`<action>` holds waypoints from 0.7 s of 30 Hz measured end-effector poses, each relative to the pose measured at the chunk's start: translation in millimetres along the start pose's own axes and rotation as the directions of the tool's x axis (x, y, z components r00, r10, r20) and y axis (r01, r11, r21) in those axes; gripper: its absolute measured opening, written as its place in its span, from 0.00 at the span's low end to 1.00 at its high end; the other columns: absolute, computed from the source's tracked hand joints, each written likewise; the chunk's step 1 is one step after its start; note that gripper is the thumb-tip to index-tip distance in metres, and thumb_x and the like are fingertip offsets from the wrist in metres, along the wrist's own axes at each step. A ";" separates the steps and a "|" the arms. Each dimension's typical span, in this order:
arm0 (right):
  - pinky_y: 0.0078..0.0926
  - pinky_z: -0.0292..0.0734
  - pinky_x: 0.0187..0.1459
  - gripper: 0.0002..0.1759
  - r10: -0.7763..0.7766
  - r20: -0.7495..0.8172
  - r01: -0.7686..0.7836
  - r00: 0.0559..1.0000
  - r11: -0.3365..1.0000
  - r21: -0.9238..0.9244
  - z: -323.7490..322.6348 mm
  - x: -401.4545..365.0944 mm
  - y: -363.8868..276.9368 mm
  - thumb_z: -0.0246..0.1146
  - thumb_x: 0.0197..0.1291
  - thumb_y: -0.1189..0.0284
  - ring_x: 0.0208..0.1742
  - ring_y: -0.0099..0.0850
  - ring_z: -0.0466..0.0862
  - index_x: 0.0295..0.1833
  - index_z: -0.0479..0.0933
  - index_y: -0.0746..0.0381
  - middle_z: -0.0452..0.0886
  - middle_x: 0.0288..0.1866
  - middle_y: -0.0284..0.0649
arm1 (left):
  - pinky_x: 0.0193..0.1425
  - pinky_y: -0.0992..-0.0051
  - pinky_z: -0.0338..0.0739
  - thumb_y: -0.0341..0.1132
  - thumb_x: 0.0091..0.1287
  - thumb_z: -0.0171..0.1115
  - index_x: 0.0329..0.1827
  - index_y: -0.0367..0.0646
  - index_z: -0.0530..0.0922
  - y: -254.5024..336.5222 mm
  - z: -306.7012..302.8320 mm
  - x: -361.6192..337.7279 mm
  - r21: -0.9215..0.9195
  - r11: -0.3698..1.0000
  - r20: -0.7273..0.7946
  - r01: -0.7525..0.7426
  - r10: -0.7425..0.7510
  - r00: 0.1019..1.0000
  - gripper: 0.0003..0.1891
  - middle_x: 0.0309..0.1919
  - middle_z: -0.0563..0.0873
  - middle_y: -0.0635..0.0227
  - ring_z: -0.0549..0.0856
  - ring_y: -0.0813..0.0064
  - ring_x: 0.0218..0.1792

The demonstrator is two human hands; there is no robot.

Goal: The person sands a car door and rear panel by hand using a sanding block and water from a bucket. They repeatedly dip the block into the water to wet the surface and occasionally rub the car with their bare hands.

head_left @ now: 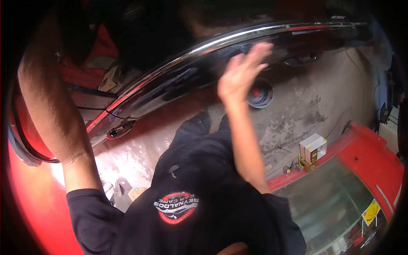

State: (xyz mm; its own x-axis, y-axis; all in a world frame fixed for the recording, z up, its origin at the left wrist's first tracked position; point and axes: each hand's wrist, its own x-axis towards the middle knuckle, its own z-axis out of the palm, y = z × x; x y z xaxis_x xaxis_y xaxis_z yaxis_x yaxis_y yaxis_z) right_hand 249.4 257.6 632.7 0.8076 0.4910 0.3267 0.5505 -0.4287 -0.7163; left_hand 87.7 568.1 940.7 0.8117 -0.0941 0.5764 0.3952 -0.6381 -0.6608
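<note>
My right hand [244, 76], somewhat blurred, is raised in front of a glossy black car side [182, 78], just below its chrome trim strip [229, 39]. Its fingers are stretched and apart, with nothing in them. My left forearm [53, 106] reaches up along the left side, and the hand at its end is lost in the dark upper corner. Two door handles show on the car, one [121, 129] near my left arm and another [301, 59] beyond my right hand. Faint smears mark the black paint.
A round tub with a blue rim [267, 102] stands on the stained grey floor [293, 114]. To my right is a red car [365, 148] with a white box [313, 144] and a yellow sticker [371, 211] on it. Red bodywork [34, 204] lies at left.
</note>
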 end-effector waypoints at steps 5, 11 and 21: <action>0.72 0.28 0.90 0.44 -0.041 0.009 0.042 0.999 0.989 -0.142 -19.7 22.3 33.1 0.43 0.91 0.52 0.99 0.53 0.37 0.96 0.40 0.66 0.37 1.00 0.54 | 0.64 0.57 0.88 0.38 0.84 0.57 0.72 0.48 0.86 -22.5 17.6 43.0 0.103 0.995 -0.018 0.008 -0.006 1.000 0.19 0.61 0.94 0.55 0.93 0.53 0.60; 0.73 0.35 0.90 0.41 -0.057 -0.122 0.050 0.991 0.997 -0.062 -40.3 76.2 44.4 0.39 0.92 0.52 0.97 0.65 0.38 0.96 0.44 0.65 0.40 0.99 0.56 | 0.64 0.56 0.88 0.39 0.84 0.56 0.73 0.49 0.86 -42.3 21.4 80.2 0.241 0.971 -0.038 -0.003 0.013 0.999 0.20 0.61 0.93 0.55 0.92 0.53 0.61; 0.83 0.36 0.87 0.40 0.235 -0.300 -0.171 0.925 0.960 0.224 -64.8 152.5 93.7 0.40 0.92 0.47 0.99 0.53 0.42 0.96 0.51 0.58 0.45 1.00 0.47 | 0.74 0.54 0.81 0.46 0.87 0.53 0.77 0.49 0.84 -72.6 23.6 109.2 0.371 0.929 -0.092 -0.012 0.050 0.995 0.23 0.68 0.91 0.58 0.88 0.52 0.70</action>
State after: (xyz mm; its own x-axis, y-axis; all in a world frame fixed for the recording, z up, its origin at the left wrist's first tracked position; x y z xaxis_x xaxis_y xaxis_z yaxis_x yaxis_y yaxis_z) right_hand 437.9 243.2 655.3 0.9393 0.1262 0.3190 0.3430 -0.3255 -0.8811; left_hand 157.8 622.2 1040.3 0.7875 -0.1957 0.5844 0.5165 -0.3078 -0.7991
